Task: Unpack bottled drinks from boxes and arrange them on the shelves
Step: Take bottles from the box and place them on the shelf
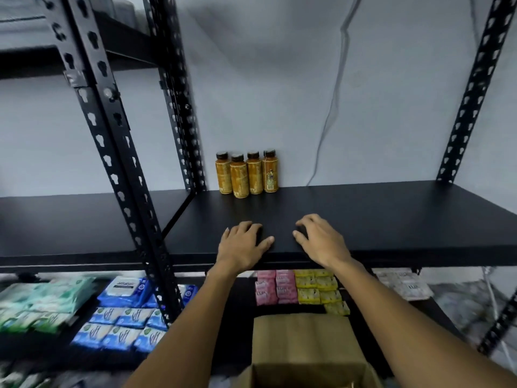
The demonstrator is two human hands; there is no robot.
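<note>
Seen through my head camera: four amber bottles (247, 175) with black caps stood upright in a tight row at the back left of the black shelf (391, 214), close to the grey wall. A sliver behind the rightmost one may have been a fifth; I could not tell. Both my hands lay on the front of that shelf, well apart from the bottles. The left hand (243, 245) rested palm down, its fingers (254, 228) loosely bent, thumb out, holding nothing. The right hand (321, 242) sat just beside it, fingers (305, 221) arched onto the board, also holding nothing. One cardboard box (307, 345) stood below my forearms, a flap up, its contents out of sight. On the lower level lay pink packs (275, 287) and yellow packs (319, 287) side by side, blue packs (123, 329) to the left, all too blurred for a sure count. One cable (337, 88) hung down the wall.
</note>
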